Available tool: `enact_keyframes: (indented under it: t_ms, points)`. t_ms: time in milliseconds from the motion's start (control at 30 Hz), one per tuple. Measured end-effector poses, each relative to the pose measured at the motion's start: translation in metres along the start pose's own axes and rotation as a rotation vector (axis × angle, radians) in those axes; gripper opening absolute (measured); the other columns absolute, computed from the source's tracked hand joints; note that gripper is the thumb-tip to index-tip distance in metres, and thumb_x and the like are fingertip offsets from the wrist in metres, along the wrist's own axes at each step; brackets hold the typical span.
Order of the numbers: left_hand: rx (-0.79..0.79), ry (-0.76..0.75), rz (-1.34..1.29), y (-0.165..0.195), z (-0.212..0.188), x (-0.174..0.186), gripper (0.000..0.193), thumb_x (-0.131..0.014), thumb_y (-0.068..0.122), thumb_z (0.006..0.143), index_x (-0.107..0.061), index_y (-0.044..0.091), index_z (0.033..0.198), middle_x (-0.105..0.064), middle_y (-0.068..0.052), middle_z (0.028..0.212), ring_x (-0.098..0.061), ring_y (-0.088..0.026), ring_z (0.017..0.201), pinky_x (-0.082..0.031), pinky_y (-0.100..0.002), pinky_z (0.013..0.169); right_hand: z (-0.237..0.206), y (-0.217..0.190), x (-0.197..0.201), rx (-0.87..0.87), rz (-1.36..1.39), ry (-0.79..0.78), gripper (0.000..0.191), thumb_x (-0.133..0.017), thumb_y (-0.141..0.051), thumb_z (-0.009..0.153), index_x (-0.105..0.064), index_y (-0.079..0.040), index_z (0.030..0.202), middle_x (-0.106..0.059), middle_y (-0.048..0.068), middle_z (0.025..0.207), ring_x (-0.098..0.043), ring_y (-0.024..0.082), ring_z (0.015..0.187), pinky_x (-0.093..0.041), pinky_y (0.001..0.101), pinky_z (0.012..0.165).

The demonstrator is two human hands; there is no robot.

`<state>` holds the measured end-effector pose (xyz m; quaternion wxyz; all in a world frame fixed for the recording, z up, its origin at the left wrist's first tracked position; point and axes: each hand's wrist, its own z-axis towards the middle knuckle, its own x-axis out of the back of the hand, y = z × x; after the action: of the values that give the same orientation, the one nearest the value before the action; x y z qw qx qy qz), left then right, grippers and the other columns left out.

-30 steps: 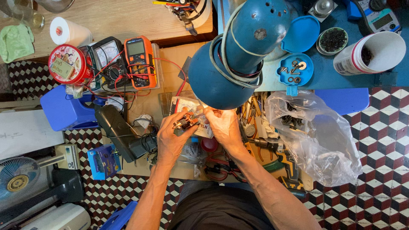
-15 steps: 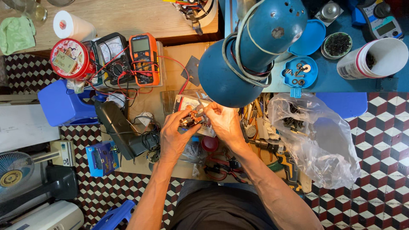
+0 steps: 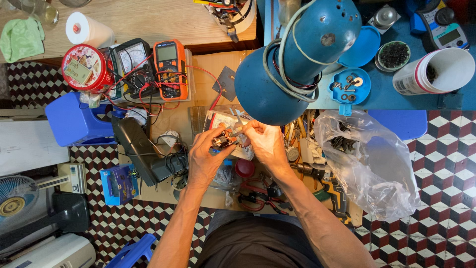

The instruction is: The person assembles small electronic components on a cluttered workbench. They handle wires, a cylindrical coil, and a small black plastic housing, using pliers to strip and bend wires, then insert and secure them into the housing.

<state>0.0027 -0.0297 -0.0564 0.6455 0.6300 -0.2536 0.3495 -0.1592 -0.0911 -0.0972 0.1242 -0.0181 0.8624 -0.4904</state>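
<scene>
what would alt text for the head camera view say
Two bare hands, left hand and right hand, hold a small metal part together over a cluttered workbench, beneath a blue lamp, with an orange multimeter nearby.

Upper centre: large blue metal lamp shade point(image 3: 292, 64) wrapped with grey cable. Upper left: orange digital multimeter point(image 3: 170, 69) beside a black analogue meter point(image 3: 133, 64), a round red tin point(image 3: 82, 67), a white paper roll point(image 3: 87, 30) and a green cloth point(image 3: 21, 38). Right: crumpled clear plastic bag point(image 3: 369, 164); white cylindrical container point(image 3: 436, 72). Lower left: white fan point(image 3: 15, 196) on the checkered tile floor point(image 3: 441, 164).
</scene>
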Motion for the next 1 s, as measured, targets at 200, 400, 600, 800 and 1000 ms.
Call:
enact_keyframes:
  t_ms: [200, 400, 600, 800, 1000]
  points:
    - [-0.003, 0.005, 0.006, 0.002, 0.0, 0.0, 0.054, -0.089, 0.015, 0.074, -0.07, 0.007, 0.124, -0.071, -0.009, 0.123, -0.066, -0.027, 0.11, -0.056, -0.037, 0.094, 0.0, -0.001, 0.017, 0.058, -0.068, 0.043, 0.019, -0.065, -0.017, 0.093, -0.072, 0.0, 0.089, -0.067, 0.005, 0.067, -0.059, 0.009, 0.056, -0.045, 0.0257, 0.05]
    - [-0.001, -0.004, 0.011, 0.001, 0.0, 0.0, 0.055, -0.089, 0.015, 0.075, -0.07, 0.007, 0.125, -0.071, -0.009, 0.124, -0.066, -0.028, 0.111, -0.056, -0.037, 0.095, 0.007, 0.014, 0.025, -0.039, -0.117, -0.142, 0.019, -0.065, -0.016, 0.091, -0.073, 0.001, 0.087, -0.07, 0.005, 0.069, -0.063, 0.009, 0.058, -0.046, 0.0242, 0.05]
    - [-0.013, -0.022, 0.017, 0.0, 0.0, 0.001, 0.057, -0.088, 0.014, 0.076, -0.067, 0.006, 0.129, -0.069, -0.01, 0.126, -0.065, -0.028, 0.114, -0.055, -0.038, 0.097, 0.012, 0.029, 0.017, 0.012, -0.054, -0.101, 0.017, -0.067, -0.013, 0.092, -0.071, 0.003, 0.087, -0.068, 0.005, 0.07, -0.064, 0.01, 0.058, -0.046, 0.0237, 0.052]
    - [0.015, -0.079, -0.014, 0.0, 0.0, 0.006, 0.064, -0.089, 0.015, 0.074, -0.064, 0.005, 0.132, -0.067, -0.012, 0.128, -0.063, -0.03, 0.115, -0.054, -0.039, 0.097, 0.012, 0.03, 0.013, 0.004, -0.035, -0.088, 0.018, -0.067, -0.014, 0.092, -0.07, 0.004, 0.09, -0.069, 0.006, 0.072, -0.065, 0.011, 0.059, -0.048, 0.0246, 0.052]
    - [-0.005, -0.096, -0.016, -0.001, 0.001, 0.008, 0.062, -0.086, 0.013, 0.078, -0.063, 0.006, 0.135, -0.068, -0.01, 0.126, -0.064, -0.029, 0.114, -0.054, -0.039, 0.098, 0.005, 0.016, 0.009, -0.027, -0.153, -0.056, 0.023, -0.067, -0.019, 0.093, -0.07, 0.004, 0.091, -0.07, 0.008, 0.072, -0.065, 0.012, 0.06, -0.049, 0.0269, 0.054]
